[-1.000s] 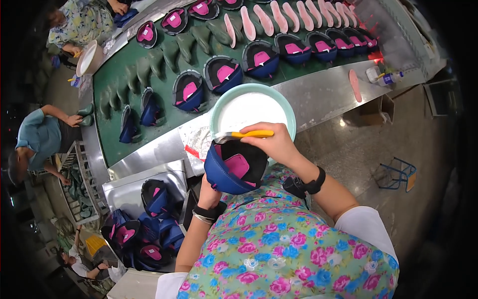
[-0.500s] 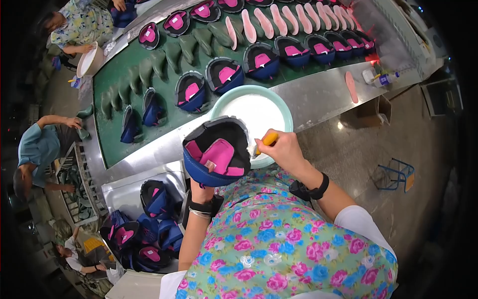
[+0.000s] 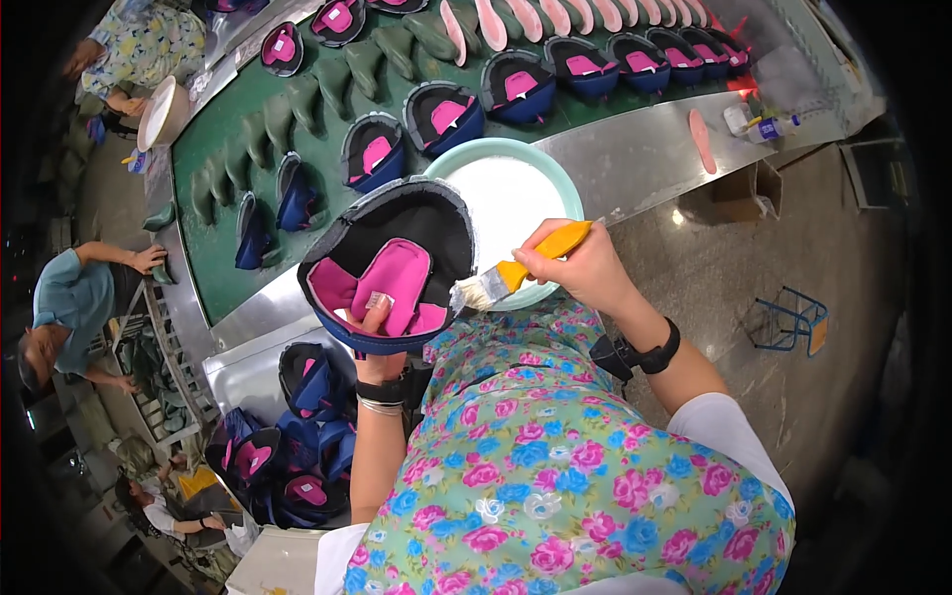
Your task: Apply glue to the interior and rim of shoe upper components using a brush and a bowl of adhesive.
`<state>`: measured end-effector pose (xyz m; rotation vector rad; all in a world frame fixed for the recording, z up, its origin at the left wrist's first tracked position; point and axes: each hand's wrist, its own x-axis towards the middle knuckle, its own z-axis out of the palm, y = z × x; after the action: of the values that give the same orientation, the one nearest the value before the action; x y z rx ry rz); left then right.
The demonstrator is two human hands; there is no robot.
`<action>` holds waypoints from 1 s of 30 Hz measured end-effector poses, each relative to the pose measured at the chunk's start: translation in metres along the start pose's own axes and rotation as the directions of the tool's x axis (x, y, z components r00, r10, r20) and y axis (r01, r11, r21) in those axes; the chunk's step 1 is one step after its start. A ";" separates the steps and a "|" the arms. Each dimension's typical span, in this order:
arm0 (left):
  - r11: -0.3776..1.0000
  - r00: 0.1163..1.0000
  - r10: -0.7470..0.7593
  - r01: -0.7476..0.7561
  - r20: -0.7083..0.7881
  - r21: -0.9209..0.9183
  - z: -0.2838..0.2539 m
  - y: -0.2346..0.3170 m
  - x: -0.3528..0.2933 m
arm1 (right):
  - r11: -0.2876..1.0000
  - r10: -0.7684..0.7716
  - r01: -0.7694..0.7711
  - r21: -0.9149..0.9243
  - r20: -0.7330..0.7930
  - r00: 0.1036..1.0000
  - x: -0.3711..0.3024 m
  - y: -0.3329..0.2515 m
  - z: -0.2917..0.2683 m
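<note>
My left hand (image 3: 380, 367) is closed on a blue shoe upper (image 3: 402, 283) with a black lining and pink tongue. Its thumb reaches inside, against the tongue, while the other fingers are mostly hidden underneath. In my right hand (image 3: 585, 270) is a paintbrush (image 3: 514, 276) with a yellow handle. White paste coats its bristles, which touch the upper's right edge. Just behind, a pale green basin (image 3: 569, 188) holds white liquid; the upper overlaps its near left side. More blue uppers (image 3: 519, 89) stand in a row beyond the basin.
Green shoe lasts (image 3: 334, 79) and pink insoles (image 3: 491, 25) line the green belt (image 3: 223, 268). Piled uppers (image 3: 309, 382) lie at lower left. A loose insole (image 3: 702, 142) and bottle (image 3: 773, 129) sit right, above a carton (image 3: 749, 203) and stool (image 3: 793, 322). Co-workers are at left.
The shoe upper has moved left and tipped so its inside shows more, with my thumb now in it. The brush has swung flatter, its bristles lower along the edge. The belt's rows appear higher.
</note>
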<state>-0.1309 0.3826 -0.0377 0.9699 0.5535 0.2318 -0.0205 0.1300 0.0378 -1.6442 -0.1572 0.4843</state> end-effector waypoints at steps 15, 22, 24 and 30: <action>0.992 0.985 0.092 -0.104 -0.145 -0.077 -0.049 0.012 0.000 | 0.825 -0.491 0.446 -0.347 -0.049 0.870 0.034 -0.045 0.016; 0.977 0.919 -0.197 0.214 0.342 -0.012 -0.092 0.007 0.003 | 0.798 -0.481 0.599 0.071 0.673 0.562 0.049 -0.095 0.079; 0.977 0.969 -0.132 0.092 0.207 0.193 -0.075 0.005 -0.005 | 0.815 -0.456 0.564 0.131 0.746 0.486 0.051 -0.102 0.109; 0.989 0.949 -0.084 0.116 0.305 -0.088 -0.046 0.003 -0.005 | 0.802 -0.427 0.597 0.023 0.720 0.546 0.089 -0.085 0.138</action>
<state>-0.1600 0.4155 -0.0540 0.8525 0.3057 0.0193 0.0196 0.3017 0.0927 -1.4486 -1.2967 0.6190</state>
